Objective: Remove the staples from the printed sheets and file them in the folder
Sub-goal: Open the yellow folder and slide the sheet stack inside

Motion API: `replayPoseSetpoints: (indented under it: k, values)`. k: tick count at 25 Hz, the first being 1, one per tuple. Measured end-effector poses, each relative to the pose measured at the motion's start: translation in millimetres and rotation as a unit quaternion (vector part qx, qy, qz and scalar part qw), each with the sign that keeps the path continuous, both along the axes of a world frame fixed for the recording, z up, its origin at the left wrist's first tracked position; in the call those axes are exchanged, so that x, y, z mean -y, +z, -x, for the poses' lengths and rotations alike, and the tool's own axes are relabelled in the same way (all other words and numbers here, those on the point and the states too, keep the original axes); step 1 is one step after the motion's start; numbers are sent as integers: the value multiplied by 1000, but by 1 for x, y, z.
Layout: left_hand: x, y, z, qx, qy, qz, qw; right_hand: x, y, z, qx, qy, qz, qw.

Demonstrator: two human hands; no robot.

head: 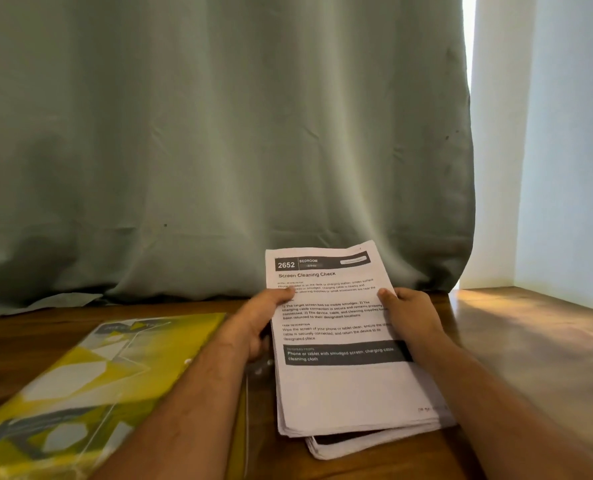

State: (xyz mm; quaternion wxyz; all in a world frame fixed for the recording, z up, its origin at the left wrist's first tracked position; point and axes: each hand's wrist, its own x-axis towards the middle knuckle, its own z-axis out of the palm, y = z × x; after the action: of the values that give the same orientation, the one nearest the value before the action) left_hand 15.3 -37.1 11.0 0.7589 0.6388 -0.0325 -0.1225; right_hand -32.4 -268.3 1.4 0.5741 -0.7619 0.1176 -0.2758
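On the wooden table, right of centre: stack of printed sheets, top page headed "2652 BEDROOM – Screen Cleaning Check". Far end of the stack is lifted off the surface, near end rests on the table; a second bundle of sheets pokes out beneath the near edge. Left hand grips the stack's left edge, thumb on the top page, fingers curled underneath. Right hand grips the right edge the same way, thumb on the print. Staples: cannot tell, too small or hidden. Yellow-and-white folder lies flat at left, just beside the left forearm; appears closed, contents not visible. Grey-green curtain hangs behind, hem bunched on the table; pale wall at right
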Motion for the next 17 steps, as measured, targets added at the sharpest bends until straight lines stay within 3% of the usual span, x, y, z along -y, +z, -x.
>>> replayPoseSetpoints:
  k: [5,8,11,14,17]
  values:
    - [-1,4,-3,6,29,31,999,-9,8,13,-10,116,-100,988]
    - [-9,6,-8,24,97,40,994,-17,11,24,-67,195,-91,974]
    - [-15,10,-3,-4,64,52,997,-20,9,19,-74,190,-73,976]
    - [-19,13,11,-3,18,37,999,-19,12,16,-25,197,-124,972]
    - [-27,14,21,32,67,19,997,-22,12,12,-42,235,-128,963]
